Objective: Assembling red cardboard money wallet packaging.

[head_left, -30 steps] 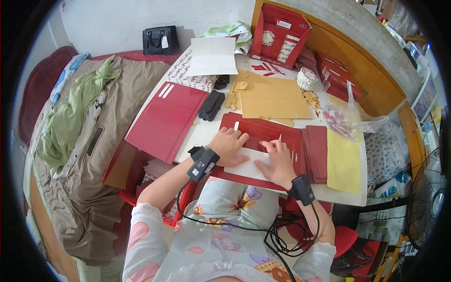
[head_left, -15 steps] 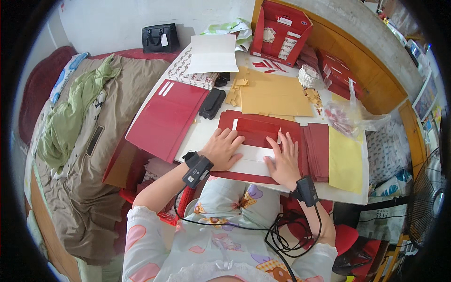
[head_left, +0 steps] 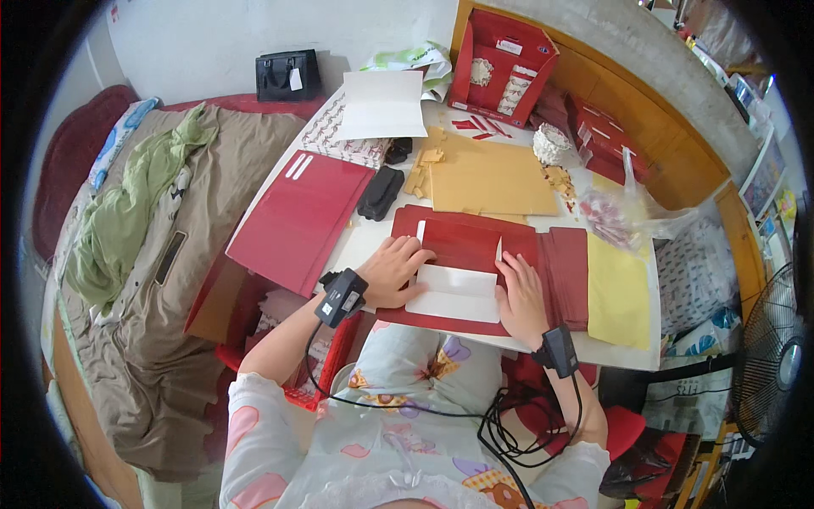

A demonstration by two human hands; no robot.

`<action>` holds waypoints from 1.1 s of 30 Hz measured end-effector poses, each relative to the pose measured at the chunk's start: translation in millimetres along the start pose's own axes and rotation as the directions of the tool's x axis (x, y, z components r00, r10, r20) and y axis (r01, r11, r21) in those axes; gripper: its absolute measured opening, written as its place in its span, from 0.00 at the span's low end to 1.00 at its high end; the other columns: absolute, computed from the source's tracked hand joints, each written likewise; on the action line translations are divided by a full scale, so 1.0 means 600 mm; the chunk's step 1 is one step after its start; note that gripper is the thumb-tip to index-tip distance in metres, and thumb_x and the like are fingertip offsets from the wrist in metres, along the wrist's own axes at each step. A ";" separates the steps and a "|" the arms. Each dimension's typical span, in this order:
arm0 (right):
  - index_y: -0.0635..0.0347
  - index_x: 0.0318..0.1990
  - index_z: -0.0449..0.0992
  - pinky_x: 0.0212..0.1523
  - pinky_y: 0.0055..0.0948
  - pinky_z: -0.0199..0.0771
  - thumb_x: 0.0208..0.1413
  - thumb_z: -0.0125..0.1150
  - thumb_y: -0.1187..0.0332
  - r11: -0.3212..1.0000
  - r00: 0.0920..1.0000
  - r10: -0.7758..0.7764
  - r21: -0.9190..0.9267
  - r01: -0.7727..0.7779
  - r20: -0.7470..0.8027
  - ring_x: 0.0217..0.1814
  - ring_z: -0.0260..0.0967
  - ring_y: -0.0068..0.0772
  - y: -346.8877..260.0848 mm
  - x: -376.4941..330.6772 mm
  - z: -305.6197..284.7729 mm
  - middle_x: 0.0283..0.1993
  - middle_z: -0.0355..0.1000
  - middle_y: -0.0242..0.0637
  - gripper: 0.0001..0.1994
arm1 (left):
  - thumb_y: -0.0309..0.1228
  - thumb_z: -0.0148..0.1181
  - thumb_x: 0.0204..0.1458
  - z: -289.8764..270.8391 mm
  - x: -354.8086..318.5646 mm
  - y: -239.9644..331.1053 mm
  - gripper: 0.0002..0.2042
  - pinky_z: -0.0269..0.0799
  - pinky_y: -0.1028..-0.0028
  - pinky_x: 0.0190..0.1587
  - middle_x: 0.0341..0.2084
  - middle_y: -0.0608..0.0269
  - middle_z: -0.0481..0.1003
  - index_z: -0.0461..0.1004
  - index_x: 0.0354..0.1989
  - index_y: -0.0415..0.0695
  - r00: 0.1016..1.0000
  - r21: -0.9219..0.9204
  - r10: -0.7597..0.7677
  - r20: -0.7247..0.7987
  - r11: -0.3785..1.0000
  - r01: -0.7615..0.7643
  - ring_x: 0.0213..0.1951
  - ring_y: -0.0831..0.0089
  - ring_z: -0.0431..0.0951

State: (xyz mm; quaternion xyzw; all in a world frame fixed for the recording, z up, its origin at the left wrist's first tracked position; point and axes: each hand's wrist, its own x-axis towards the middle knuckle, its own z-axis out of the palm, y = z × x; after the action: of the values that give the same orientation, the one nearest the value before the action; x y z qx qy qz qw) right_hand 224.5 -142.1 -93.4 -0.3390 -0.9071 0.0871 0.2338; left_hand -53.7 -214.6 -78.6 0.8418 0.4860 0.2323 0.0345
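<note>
A dark red cardboard sheet (head_left: 475, 245) lies flat in front of me, with a creased white panel (head_left: 454, 294) over its near half. My left hand (head_left: 392, 273) is open at the panel's left side, thumb apart, fingertips by the white strip on the card's left. At the right side my right hand (head_left: 521, 299) lies open, fingers stretched along the panel's edge, beside a small raised white-edged flap (head_left: 498, 249). Neither hand visibly holds anything. Right of the card is a stack of dark red pieces (head_left: 566, 278), then a yellow sheet (head_left: 616, 288).
Red card sheets (head_left: 301, 220) fill the table's left, beside a black case (head_left: 381, 193). Farther back are a tan board (head_left: 492, 176) with scraps, a white lacy roll (head_left: 551, 144) and a red display box (head_left: 503, 66). A cable (head_left: 407, 408) hangs between my wrists.
Both hands have moved outward, my left to the left and my right to the right. More of the white panel shows between them, with its crease visible.
</note>
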 end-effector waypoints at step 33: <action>0.60 0.44 0.60 0.39 0.44 0.71 0.44 0.67 0.68 0.926 0.959 0.130 0.314 -0.208 0.252 0.42 0.72 0.55 -0.005 0.092 -0.032 0.41 0.72 0.49 0.23 | 0.36 0.65 0.45 0.002 0.066 -0.002 0.22 0.72 0.64 0.40 0.39 0.52 0.72 0.65 0.47 0.42 0.982 -0.187 -0.176 -0.076 0.969 0.159 0.39 0.55 0.76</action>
State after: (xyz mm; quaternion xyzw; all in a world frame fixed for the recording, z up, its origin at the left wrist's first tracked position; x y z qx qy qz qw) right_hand 195.4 -108.2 -55.3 -0.3592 -0.8665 0.2992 0.1752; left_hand -37.4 -180.9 -65.9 0.7796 0.5334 0.3099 0.1075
